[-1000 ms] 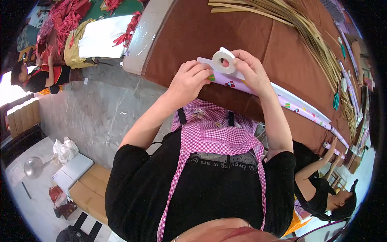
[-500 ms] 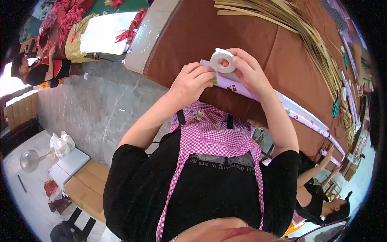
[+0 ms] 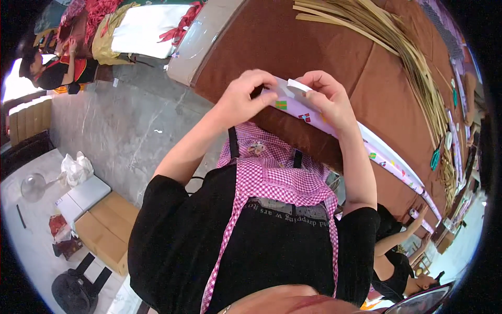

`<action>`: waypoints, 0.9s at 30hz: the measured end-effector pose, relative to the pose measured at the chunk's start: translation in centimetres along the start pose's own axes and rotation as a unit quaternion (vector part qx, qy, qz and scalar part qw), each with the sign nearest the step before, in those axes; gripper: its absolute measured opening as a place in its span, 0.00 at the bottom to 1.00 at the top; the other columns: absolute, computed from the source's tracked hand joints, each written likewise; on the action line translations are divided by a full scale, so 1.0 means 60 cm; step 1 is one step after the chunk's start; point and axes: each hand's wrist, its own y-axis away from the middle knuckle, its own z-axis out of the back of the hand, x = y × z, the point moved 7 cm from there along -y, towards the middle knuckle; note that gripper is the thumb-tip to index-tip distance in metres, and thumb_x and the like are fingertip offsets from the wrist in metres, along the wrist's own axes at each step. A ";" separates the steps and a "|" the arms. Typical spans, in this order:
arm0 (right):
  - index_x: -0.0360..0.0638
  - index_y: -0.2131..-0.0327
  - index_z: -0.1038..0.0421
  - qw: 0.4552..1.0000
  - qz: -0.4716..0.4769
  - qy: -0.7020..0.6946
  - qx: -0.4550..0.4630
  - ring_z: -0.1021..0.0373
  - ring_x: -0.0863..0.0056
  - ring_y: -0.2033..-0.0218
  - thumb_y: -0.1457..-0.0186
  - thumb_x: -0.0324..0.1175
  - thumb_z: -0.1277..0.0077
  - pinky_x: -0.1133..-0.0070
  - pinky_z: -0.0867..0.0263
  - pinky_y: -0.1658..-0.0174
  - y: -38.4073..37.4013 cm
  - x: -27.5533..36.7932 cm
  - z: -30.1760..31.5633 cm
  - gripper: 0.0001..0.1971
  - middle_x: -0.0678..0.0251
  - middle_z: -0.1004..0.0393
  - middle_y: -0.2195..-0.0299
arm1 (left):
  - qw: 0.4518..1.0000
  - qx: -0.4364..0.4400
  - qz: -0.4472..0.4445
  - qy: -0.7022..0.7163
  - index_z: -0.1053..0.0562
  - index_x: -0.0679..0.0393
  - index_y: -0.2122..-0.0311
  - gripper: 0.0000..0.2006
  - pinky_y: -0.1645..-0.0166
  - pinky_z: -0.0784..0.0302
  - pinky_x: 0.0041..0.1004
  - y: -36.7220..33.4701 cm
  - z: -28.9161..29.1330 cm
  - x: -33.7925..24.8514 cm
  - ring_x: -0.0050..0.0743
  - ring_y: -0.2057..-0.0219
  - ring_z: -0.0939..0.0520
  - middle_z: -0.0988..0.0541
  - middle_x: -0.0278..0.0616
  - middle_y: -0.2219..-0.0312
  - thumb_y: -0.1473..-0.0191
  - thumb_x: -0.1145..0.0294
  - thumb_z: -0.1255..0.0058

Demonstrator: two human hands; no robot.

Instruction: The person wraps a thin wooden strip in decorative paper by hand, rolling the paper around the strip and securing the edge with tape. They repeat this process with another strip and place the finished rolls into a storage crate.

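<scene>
A long lilac strip [image 3: 387,152] printed with small coloured gift shapes runs along the near edge of the brown-covered table, curving away to the right. My left hand [image 3: 243,102] has its thumb and fingers curled around the strip's left end, beside a green printed patch; the fingertips' exact contact is partly hidden. Between my hands is a roll of white tape [image 3: 299,88], tilted so its edge shows. My right hand [image 3: 332,104] grips the roll by its right side, above the strip.
The brown table cover [image 3: 293,47] spreads beyond my hands. A bundle of long tan strips [image 3: 397,42] lies at the far right, with green-handled scissors [image 3: 435,160] nearby. Two other people work at far left and lower right. Cardboard boxes [image 3: 102,227] stand on the floor at lower left.
The tape roll has tipped from facing me with its hole showing to nearly edge-on. My left hand's thumb and fingers have spread around the strip's end.
</scene>
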 end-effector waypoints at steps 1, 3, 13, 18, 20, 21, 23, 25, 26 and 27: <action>0.37 0.54 0.31 1.000 0.000 0.000 0.001 0.30 0.81 0.57 0.46 0.28 0.47 0.80 0.34 0.51 0.000 -0.002 0.000 0.15 0.67 0.25 0.58 | 0.999 -0.002 0.048 0.004 0.24 0.61 0.59 0.10 0.54 0.26 0.34 -0.007 0.006 0.009 0.38 0.58 0.22 0.21 0.41 0.63 0.48 0.74 0.43; 0.37 0.55 0.31 1.000 0.015 0.004 0.012 0.30 0.81 0.57 0.46 0.27 0.47 0.80 0.33 0.50 -0.001 -0.002 -0.002 0.14 0.66 0.25 0.57 | 0.991 -0.013 0.133 0.014 0.22 0.64 0.62 0.07 0.57 0.25 0.32 -0.019 0.014 0.011 0.34 0.63 0.22 0.21 0.42 0.67 0.44 0.72 0.45; 0.37 0.56 0.30 0.999 0.038 -0.001 0.015 0.30 0.80 0.56 0.45 0.23 0.48 0.79 0.34 0.49 -0.001 -0.002 -0.007 0.12 0.65 0.25 0.56 | 0.976 0.044 0.199 0.077 0.22 0.66 0.63 0.09 0.64 0.26 0.28 -0.037 -0.014 0.012 0.29 0.71 0.21 0.20 0.45 0.72 0.44 0.69 0.45; 0.38 0.62 0.26 0.996 0.068 0.058 0.019 0.31 0.80 0.54 0.45 0.23 0.47 0.79 0.35 0.49 -0.001 0.004 -0.008 0.06 0.67 0.25 0.56 | 0.981 0.049 0.187 0.006 0.23 0.64 0.64 0.07 0.65 0.27 0.23 -0.036 -0.007 0.026 0.16 0.71 0.24 0.20 0.33 0.72 0.45 0.71 0.44; 0.39 0.63 0.25 0.993 0.085 0.087 0.013 0.31 0.78 0.54 0.46 0.23 0.45 0.78 0.35 0.48 -0.003 0.000 -0.003 0.06 0.68 0.25 0.57 | 0.983 0.035 0.175 -0.044 0.22 0.63 0.64 0.07 0.65 0.27 0.24 -0.033 -0.004 0.029 0.18 0.70 0.22 0.20 0.35 0.72 0.46 0.72 0.44; 0.39 0.63 0.23 0.988 0.101 0.119 0.008 0.31 0.77 0.55 0.47 0.24 0.43 0.77 0.36 0.48 -0.003 -0.001 -0.001 0.06 0.68 0.25 0.58 | 0.982 0.018 0.161 -0.093 0.22 0.63 0.64 0.06 0.64 0.26 0.25 -0.032 0.000 0.027 0.21 0.69 0.21 0.20 0.38 0.72 0.46 0.72 0.44; 0.40 0.62 0.23 0.979 0.128 0.156 0.012 0.31 0.76 0.56 0.49 0.25 0.41 0.77 0.37 0.48 -0.001 0.006 -0.001 0.08 0.69 0.25 0.59 | 0.985 -0.002 0.139 -0.103 0.23 0.62 0.68 0.05 0.64 0.27 0.31 -0.032 0.000 0.017 0.31 0.69 0.22 0.21 0.40 0.73 0.48 0.72 0.44; 0.40 0.62 0.22 0.969 0.154 0.193 0.019 0.31 0.75 0.58 0.50 0.26 0.39 0.76 0.38 0.48 0.000 0.013 -0.006 0.10 0.69 0.25 0.61 | 0.986 -0.025 0.117 -0.113 0.24 0.62 0.72 0.05 0.64 0.28 0.37 -0.032 0.003 0.015 0.41 0.69 0.22 0.22 0.43 0.75 0.50 0.72 0.45; 0.40 0.62 0.22 0.964 0.172 0.203 0.017 0.31 0.74 0.59 0.52 0.26 0.39 0.76 0.39 0.48 0.001 0.017 -0.007 0.11 0.69 0.25 0.63 | 0.984 -0.046 0.081 -0.149 0.25 0.61 0.72 0.04 0.62 0.28 0.38 -0.033 0.007 0.016 0.43 0.68 0.23 0.22 0.43 0.74 0.51 0.73 0.44; 0.41 0.62 0.21 0.959 0.190 0.212 0.016 0.32 0.74 0.60 0.54 0.25 0.39 0.75 0.39 0.47 0.002 0.021 -0.008 0.12 0.70 0.25 0.65 | 0.979 -0.067 0.045 -0.185 0.25 0.61 0.73 0.03 0.60 0.29 0.39 -0.034 0.011 0.011 0.45 0.67 0.23 0.22 0.43 0.73 0.52 0.74 0.44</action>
